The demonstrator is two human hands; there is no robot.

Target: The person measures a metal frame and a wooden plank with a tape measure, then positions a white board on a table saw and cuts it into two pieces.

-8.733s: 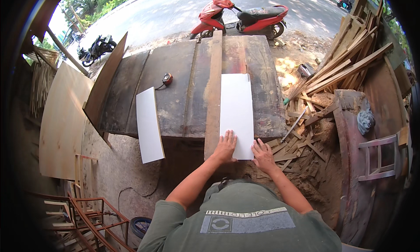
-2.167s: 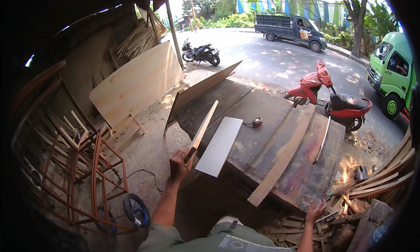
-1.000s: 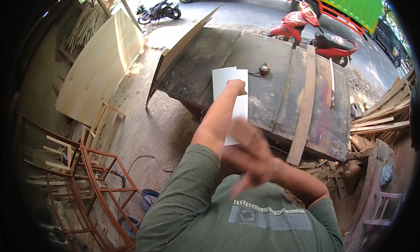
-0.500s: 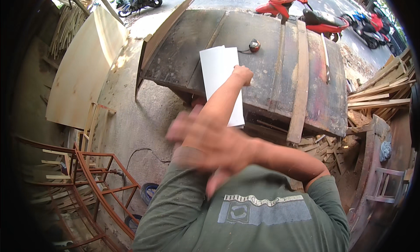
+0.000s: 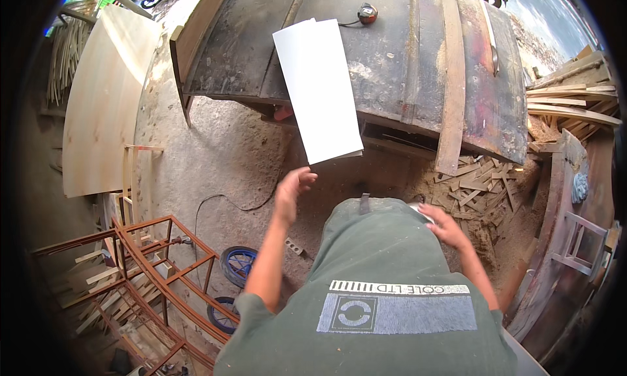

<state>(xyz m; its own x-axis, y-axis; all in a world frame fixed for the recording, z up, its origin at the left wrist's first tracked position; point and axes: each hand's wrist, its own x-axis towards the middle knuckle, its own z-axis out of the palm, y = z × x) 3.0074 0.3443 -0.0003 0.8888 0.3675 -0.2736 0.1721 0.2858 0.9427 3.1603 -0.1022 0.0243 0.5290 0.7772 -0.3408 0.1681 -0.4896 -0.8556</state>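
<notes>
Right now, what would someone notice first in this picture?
Probably the bright white rectangular board, lying on the dark wooden workbench with its near end sticking out over the edge. Just below it, the person's left hand hangs open. A rusty orange metal frame stands at the lower left.

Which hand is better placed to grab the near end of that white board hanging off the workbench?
Left, probably. The left hand is raised just below the overhanging near end of the white board, fingers toward it. The right hand sits lower, by the person's side, farther from the board.
</notes>
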